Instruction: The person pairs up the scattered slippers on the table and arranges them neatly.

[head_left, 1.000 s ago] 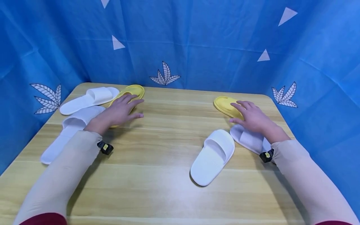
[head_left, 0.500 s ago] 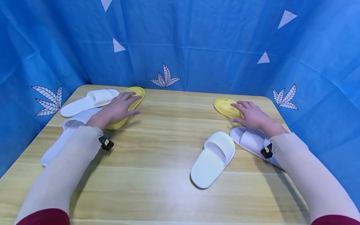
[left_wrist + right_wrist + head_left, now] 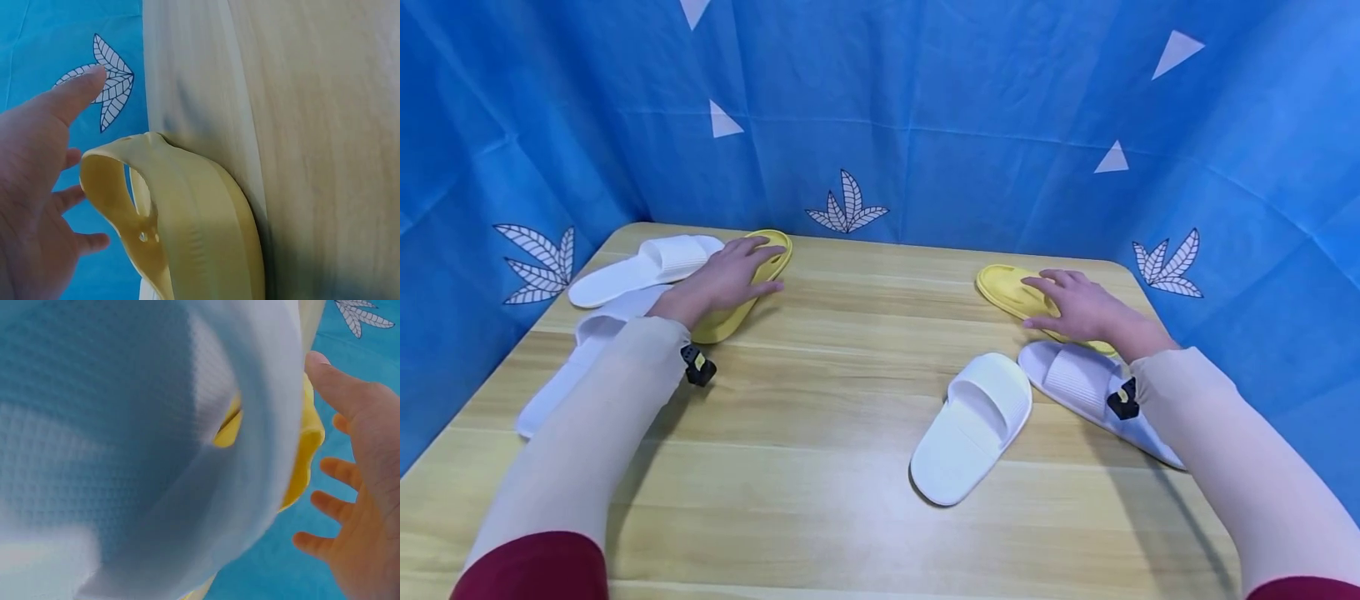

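Note:
At the back left, my left hand is over a yellow slipper, with fingers spread. In the left wrist view the slipper's strap arches beside the palm, and the thumb and fingers stand apart from it. My right hand hovers at another yellow slipper near the back right, fingers loosely extended and gripping nothing. A white slipper lies just below that hand, partly overlapped by the wrist. Its strap fills much of the right wrist view, with yellow showing behind.
Two white slippers lie on the left side, one at the back and one partly behind my left forearm. Right of the middle lies a white slipper, angled. A blue patterned curtain stands behind the wooden table.
Both hands have shifted slightly up and outward, so more of each yellow slipper shows under them. The slippers lie where they were; the head view has moved a little.

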Available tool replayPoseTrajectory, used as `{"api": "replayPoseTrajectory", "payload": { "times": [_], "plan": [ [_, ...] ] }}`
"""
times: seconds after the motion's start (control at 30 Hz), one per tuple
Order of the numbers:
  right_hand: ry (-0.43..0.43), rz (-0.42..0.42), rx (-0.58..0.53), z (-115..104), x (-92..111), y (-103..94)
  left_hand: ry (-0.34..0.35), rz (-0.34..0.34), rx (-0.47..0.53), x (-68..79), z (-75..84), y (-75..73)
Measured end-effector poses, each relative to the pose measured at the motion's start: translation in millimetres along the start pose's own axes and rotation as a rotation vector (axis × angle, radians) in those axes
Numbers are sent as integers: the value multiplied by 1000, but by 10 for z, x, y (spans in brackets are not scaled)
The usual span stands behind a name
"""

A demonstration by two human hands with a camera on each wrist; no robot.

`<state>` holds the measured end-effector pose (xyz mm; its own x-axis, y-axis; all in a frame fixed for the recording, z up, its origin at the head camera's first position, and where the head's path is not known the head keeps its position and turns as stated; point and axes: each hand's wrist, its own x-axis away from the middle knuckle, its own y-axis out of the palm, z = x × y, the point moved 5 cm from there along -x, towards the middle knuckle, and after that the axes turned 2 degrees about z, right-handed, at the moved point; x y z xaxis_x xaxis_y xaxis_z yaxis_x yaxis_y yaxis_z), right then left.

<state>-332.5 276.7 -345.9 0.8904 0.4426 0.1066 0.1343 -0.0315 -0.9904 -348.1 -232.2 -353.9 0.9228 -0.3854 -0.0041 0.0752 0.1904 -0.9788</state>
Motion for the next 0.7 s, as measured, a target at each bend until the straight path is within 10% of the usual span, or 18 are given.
{"api": "replayPoseTrajectory", "payload": {
  "times": [0.7],
  "plan": [
    [32,-145,-108,215,-141,-4,-90,-41,46,-125,-249,24]
  ]
}}
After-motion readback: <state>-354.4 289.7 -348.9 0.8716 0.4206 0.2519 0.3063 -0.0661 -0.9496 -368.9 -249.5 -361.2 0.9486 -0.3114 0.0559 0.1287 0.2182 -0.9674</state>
